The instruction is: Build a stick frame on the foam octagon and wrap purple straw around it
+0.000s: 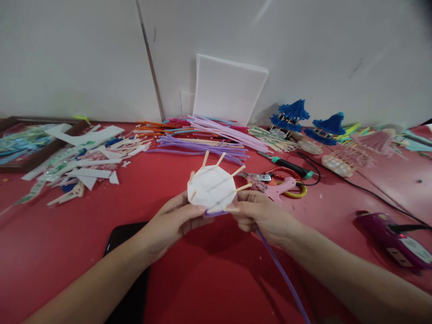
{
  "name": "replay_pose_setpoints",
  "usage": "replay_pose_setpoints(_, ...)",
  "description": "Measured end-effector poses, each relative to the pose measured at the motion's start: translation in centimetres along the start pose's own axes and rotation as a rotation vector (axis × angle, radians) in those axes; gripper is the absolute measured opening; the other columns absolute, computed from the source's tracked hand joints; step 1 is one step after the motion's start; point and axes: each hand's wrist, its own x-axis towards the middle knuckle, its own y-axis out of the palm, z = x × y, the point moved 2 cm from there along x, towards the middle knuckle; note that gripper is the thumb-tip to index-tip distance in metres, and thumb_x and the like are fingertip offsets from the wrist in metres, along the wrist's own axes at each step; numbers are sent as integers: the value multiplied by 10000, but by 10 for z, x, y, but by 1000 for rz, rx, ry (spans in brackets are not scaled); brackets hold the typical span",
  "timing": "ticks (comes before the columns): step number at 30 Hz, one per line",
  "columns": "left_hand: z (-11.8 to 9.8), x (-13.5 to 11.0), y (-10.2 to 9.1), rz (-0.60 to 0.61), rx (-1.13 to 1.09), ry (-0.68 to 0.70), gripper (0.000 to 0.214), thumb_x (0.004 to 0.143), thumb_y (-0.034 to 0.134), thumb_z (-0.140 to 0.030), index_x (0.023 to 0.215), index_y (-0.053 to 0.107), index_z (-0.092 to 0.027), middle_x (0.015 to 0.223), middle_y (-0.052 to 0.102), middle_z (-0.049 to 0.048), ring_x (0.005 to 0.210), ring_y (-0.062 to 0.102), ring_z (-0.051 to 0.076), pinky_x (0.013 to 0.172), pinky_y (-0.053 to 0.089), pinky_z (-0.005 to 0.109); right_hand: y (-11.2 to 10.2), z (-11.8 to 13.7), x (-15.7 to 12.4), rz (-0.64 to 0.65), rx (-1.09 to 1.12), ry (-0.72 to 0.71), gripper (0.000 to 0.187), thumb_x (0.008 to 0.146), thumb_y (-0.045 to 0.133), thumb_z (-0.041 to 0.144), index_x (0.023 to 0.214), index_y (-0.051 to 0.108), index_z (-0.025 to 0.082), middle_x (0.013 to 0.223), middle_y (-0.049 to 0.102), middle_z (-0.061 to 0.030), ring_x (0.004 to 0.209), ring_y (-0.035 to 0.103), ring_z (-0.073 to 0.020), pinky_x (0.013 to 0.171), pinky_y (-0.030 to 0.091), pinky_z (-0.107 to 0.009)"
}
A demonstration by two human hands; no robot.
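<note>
Between my two hands is a white paper disc (211, 186) with several short wooden sticks standing around its rim. My left hand (182, 216) is closed on its left and lower edge, thumb on the near side. At the right edge, my right hand (254, 211) pinches a purple pipe cleaner (281, 270) near a stick. One end of the pipe cleaner runs along the disc's near edge; the rest hangs down to the lower right. My fingertips partly hide where it meets the sticks.
Behind the disc lie purple pipe cleaners (202, 146). To the right are scissors (295, 191), a black-and-green handled tool (292, 167), small models with blue roofs (290, 114) and a purple power strip (394, 238). Paper scraps (91, 173) lie left; a black phone-like slab (130, 288) sits under my left forearm.
</note>
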Motion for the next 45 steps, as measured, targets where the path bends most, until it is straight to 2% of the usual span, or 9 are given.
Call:
replay_pose_setpoints(5, -2, -1, 8, 32, 36, 78, 321, 646, 742, -133, 956, 699, -203, 1001, 716, 49, 841, 652, 148, 831, 490, 267, 9, -7, 2, -52, 143, -76, 225, 664, 692, 266, 624, 488, 180, 395, 290, 131, 363, 149, -24, 376, 113, -200)
replay_pose_setpoints(10, 4, 3, 7, -44, 63, 108, 152, 689, 744, -200, 838, 711, -202, 839, 727, 11, 805, 644, 119, 750, 484, 212, 15, -12, 0, -161, 132, -162, 240, 681, 700, 293, 635, 495, 178, 417, 328, 115, 381, 199, -31, 388, 140, -200)
replay_pose_setpoints(17, 6, 5, 2, -38, 132, 129, 277, 705, 725, -200, 981, 696, -185, 798, 714, 22, 664, 589, 93, 635, 452, 200, 18, -14, 0, -190, 38, -203, 222, 703, 692, 328, 666, 533, 177, 451, 347, 107, 393, 195, -37, 399, 146, -217)
replay_pose_setpoints(21, 6, 5, 2, -39, 146, 88, 277, 707, 725, -203, 983, 700, -193, 837, 722, 27, 718, 608, 104, 676, 463, 206, 20, -13, -2, -199, -36, -211, 214, 710, 685, 336, 692, 551, 171, 507, 388, 91, 419, 222, -39, 411, 160, -221)
replay_pose_setpoints(26, 6, 4, 0, -27, 224, 110, 316, 723, 717, -229, 1036, 675, -229, 953, 732, 29, 727, 618, 94, 639, 458, 173, 20, -13, -3, -214, -113, -236, 205, 725, 676, 339, 717, 569, 164, 556, 418, 73, 449, 250, -45, 425, 190, -221)
replay_pose_setpoints(31, -1, 1, 3, -11, 344, 196, 344, 717, 715, -226, 1057, 670, -206, 1061, 716, 62, 929, 647, 183, 820, 474, 248, 19, -17, -2, -214, -153, -288, 161, 740, 654, 317, 742, 589, 170, 558, 414, 69, 446, 249, -50, 413, 190, -219)
replay_pose_setpoints(36, -3, 1, 3, 7, 422, 225, 363, 707, 716, -241, 1063, 659, -196, 1053, 717, 50, 940, 647, 194, 844, 478, 277, 18, -19, -2, -226, -182, -298, 181, 742, 656, 337, 774, 606, 166, 577, 435, 65, 448, 261, -48, 417, 204, -213)
replay_pose_setpoints(41, -3, 0, 3, -81, 520, 214, 327, 697, 704, -245, 1017, 667, -189, 993, 729, 35, 909, 646, 205, 774, 500, 275, 18, -17, -1, -228, -178, -294, 193, 729, 670, 341, 736, 587, 167, 558, 438, 68, 436, 286, -45, 411, 211, -212)
replay_pose_setpoints(45, -5, -2, 3, -97, 550, 238, 299, 686, 705, -247, 979, 680, -197, 934, 732, 18, 890, 644, 197, 752, 504, 259, 19, -17, 0, -224, -150, -278, 199, 716, 686, 326, 721, 569, 164, 545, 432, 78, 422, 286, -32, 400, 213, -198)
